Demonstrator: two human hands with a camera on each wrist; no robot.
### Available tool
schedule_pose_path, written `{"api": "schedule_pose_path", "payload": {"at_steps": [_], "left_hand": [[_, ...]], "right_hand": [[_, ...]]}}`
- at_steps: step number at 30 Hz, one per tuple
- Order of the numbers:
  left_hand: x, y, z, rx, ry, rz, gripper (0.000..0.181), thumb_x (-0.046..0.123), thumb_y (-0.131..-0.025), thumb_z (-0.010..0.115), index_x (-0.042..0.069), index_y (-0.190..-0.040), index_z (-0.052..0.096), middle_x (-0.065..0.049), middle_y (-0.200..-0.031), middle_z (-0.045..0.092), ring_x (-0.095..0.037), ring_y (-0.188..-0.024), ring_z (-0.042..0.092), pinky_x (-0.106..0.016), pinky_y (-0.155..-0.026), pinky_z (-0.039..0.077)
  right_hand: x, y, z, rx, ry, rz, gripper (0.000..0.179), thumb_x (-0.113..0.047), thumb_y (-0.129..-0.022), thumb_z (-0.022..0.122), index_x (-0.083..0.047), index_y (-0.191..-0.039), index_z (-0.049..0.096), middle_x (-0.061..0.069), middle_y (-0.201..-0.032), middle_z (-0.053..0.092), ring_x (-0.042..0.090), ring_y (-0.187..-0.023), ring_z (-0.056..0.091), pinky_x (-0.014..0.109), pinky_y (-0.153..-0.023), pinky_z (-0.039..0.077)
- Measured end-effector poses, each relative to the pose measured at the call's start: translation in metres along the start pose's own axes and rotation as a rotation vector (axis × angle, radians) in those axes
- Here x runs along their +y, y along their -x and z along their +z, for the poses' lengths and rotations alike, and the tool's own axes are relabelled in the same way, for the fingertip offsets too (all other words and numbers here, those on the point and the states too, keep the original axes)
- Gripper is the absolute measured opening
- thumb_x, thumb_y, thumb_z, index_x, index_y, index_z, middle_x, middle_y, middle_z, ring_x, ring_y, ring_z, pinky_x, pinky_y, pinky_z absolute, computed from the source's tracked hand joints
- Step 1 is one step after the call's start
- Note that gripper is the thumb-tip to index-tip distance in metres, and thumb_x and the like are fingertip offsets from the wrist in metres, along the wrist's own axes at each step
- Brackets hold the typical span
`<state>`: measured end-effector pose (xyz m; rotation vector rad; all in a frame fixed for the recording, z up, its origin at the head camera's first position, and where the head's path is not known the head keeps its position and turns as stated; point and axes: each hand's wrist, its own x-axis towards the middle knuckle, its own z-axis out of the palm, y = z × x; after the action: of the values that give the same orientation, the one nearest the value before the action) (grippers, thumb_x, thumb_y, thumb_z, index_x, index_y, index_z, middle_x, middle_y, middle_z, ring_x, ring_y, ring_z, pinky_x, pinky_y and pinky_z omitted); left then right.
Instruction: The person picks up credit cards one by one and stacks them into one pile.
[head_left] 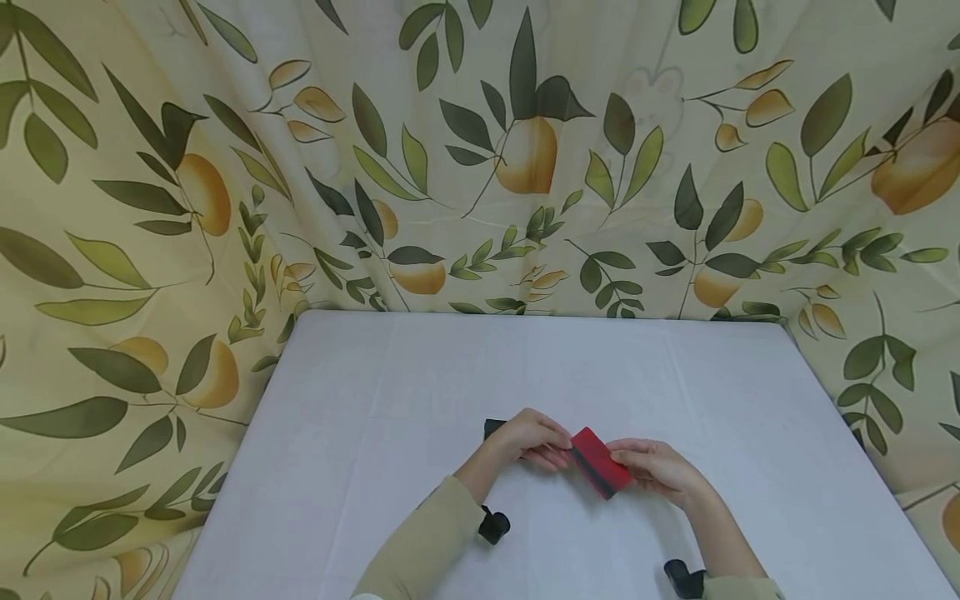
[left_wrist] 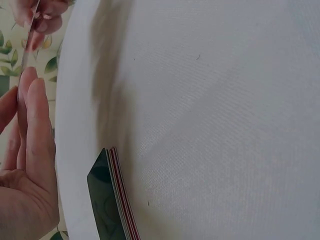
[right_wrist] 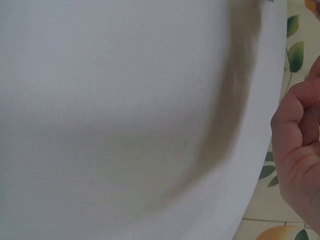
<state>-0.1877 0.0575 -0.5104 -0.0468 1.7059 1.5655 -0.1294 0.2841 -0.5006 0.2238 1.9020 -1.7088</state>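
A red card (head_left: 600, 462) with a dark stripe along one side is held tilted above the table, between the two hands. My left hand (head_left: 534, 439) pinches its left corner between thumb and fingers. At the opposite side, the right hand (head_left: 660, 468) grips the card's right edge. Seen from the left wrist, the card (left_wrist: 27, 52) shows only as a thin edge between the fingertips. A stack of cards (left_wrist: 109, 195) with a dark top lies on the table below the left hand; its dark end pokes out behind that hand in the head view.
A white cloth covers the table (head_left: 420, 367), whose far edge meets a curtain (head_left: 480, 167) printed with leaves and orange fruit. The curtain also hangs along the left and right sides. Black wrist cameras (head_left: 493, 527) sit on both forearms.
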Motion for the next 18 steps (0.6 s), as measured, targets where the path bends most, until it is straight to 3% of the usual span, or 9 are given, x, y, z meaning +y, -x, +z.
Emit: {"api": "schedule_pose_path", "payload": {"at_steps": [4, 10, 18], "left_hand": [[-0.005, -0.001, -0.002, 0.055, 0.064, 0.045, 0.011, 0.007, -0.08, 0.068, 0.003, -0.09, 0.069, -0.013, -0.073, 0.068, -0.017, -0.057, 0.066, -0.034, -0.058, 0.057], [-0.008, 0.001, -0.008, 0.15, 0.158, 0.102, 0.013, 0.007, -0.08, 0.067, 0.003, -0.092, 0.069, -0.014, -0.074, 0.069, -0.017, -0.058, 0.066, -0.033, -0.058, 0.056], [-0.01, 0.007, -0.016, 0.223, 0.308, 0.182, 0.017, 0.005, -0.081, 0.065, -0.002, -0.097, 0.066, -0.013, -0.075, 0.068, -0.016, -0.058, 0.066, -0.034, -0.061, 0.057]], "right_hand": [[-0.001, 0.0, 0.005, 0.084, -0.097, 0.022, 0.035, -0.026, -0.089, 0.059, -0.005, -0.117, 0.06, -0.001, -0.101, 0.064, 0.012, -0.085, 0.062, 0.023, -0.071, 0.053], [-0.002, -0.002, 0.017, 0.204, -0.273, 0.013, 0.01, -0.024, -0.089, 0.061, -0.021, -0.097, 0.065, -0.007, -0.088, 0.066, 0.008, -0.076, 0.064, 0.02, -0.068, 0.053], [-0.004, -0.006, 0.036, 0.295, -0.392, 0.016, 0.023, -0.025, -0.087, 0.063, -0.013, -0.107, 0.059, -0.006, -0.083, 0.069, 0.008, -0.076, 0.067, 0.02, -0.07, 0.054]]}}
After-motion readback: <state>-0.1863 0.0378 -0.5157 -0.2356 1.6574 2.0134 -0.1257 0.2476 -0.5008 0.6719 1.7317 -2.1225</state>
